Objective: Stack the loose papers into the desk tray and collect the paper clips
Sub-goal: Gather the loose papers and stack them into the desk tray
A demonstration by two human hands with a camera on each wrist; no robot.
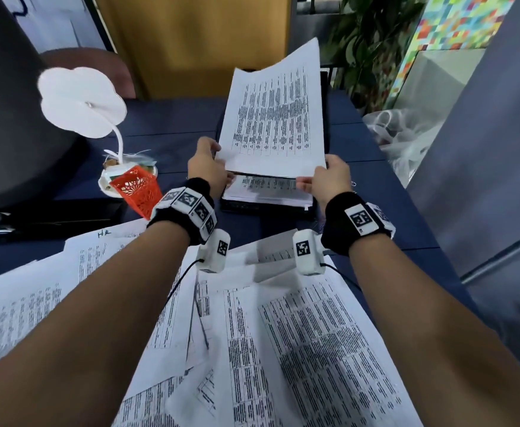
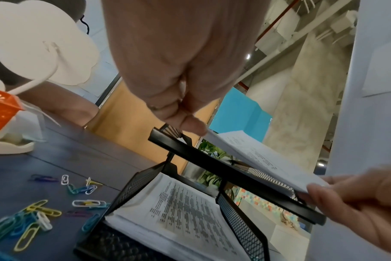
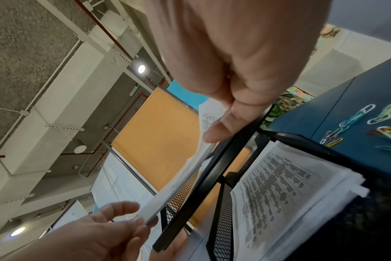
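Both hands hold a sheaf of printed papers (image 1: 274, 118) tilted up over the black mesh desk tray (image 1: 268, 208). My left hand (image 1: 209, 161) pinches its near left corner and my right hand (image 1: 323, 177) grips the near right corner. The sheaf's near edge (image 2: 263, 162) lies on the tray's upper rail (image 2: 234, 174). A stack of printed sheets (image 2: 181, 208) fills the lower tier. Several coloured paper clips (image 2: 40, 211) lie loose on the blue desk left of the tray, and more paper clips (image 3: 357, 120) lie to its right. Loose papers (image 1: 283, 334) cover the desk under my forearms.
A white cloud-shaped lamp (image 1: 83, 100) and an orange mesh basket (image 1: 138, 189) stand left of the tray. A clear plastic bag (image 1: 403, 134) sits at the desk's right edge beside a grey panel (image 1: 484, 149). A plant (image 1: 366, 41) is behind.
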